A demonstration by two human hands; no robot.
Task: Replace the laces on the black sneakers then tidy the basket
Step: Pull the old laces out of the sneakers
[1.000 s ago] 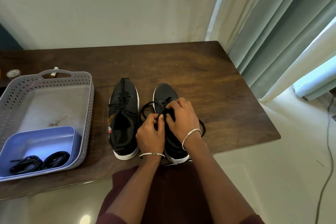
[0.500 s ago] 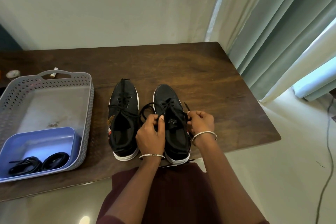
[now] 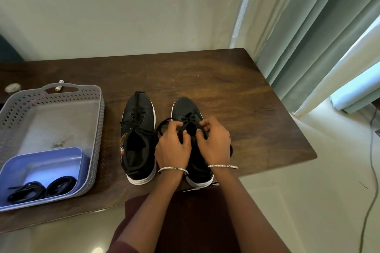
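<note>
Two black sneakers with white soles stand side by side on the brown table, toes pointing away. The left sneaker is partly laced with loose ends. Over the right sneaker, my left hand pinches a black lace that loops out to the left. My right hand pinches the other end of that lace near the eyelets. Both hands hide the shoe's middle. A grey perforated basket sits at the left and holds a blue tray with two coiled black laces.
A small battery-like item and a round object lie behind the basket. The table's right edge ends close to pale green curtains. A cable runs along the floor at the right.
My right hand has moved from the shoe's right side back over the eyelets, close to my left hand. The left hand stays on the lace.
</note>
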